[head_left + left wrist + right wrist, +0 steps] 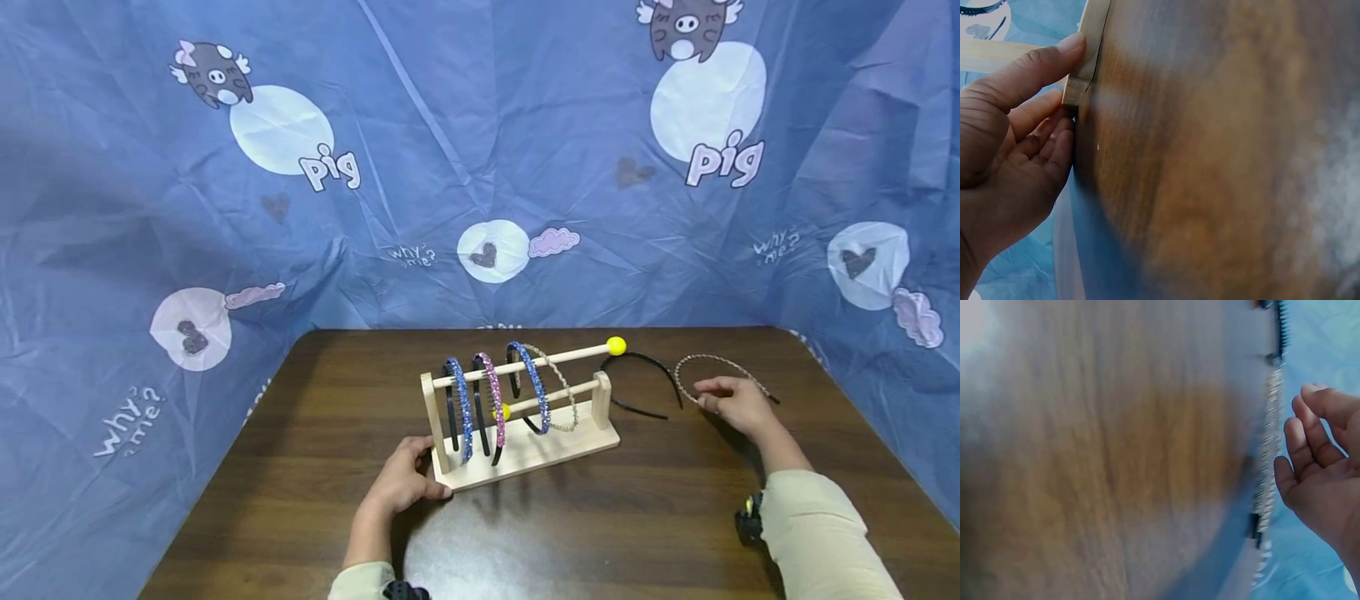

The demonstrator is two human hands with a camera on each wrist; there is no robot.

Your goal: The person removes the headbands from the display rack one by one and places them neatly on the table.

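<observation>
A wooden headband stand with two rods stands mid-table. My left hand holds the left end of its base, thumb at the front corner and fingers around the end; in the left wrist view the thumb lies along the base edge. On the rods hang a blue glittery headband, a pink one, another blue one and a beaded one. At the right, my right hand hovers beside a beaded headband on the table, its fingers loosely bent with nothing between them.
A plain black headband lies on the brown table between the stand and the right hand. Yellow balls cap the rod ends. Blue printed cloth hangs behind the table and along its sides.
</observation>
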